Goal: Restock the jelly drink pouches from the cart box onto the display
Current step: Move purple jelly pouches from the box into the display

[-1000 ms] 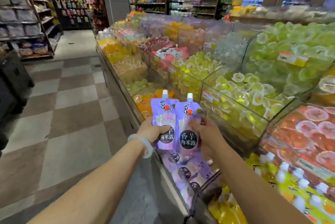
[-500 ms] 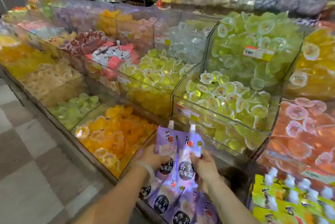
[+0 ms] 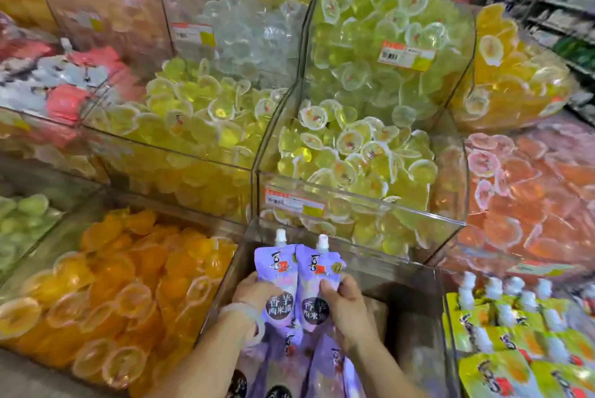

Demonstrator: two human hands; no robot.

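Left hand (image 3: pixel 254 294) and right hand (image 3: pixel 346 307), fingers clamped on two purple pouches (image 3: pixel 297 285), best lowered upright against the clear bin's (image 3: pixel 415 294) back wall.

Two pouches (image 3: pixel 297 281) stand side by side in the bin (image 3: pixel 415 310).

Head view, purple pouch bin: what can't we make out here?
- Purple pouches lying in the clear bin: count unknown; bottom frame edge and both forearms cover them.
- Left hand and right hand: fingertips hidden behind the two held pouches.
- Price tag: print too blurred to read.
- Yellow pouches: cut off by right and bottom edges.
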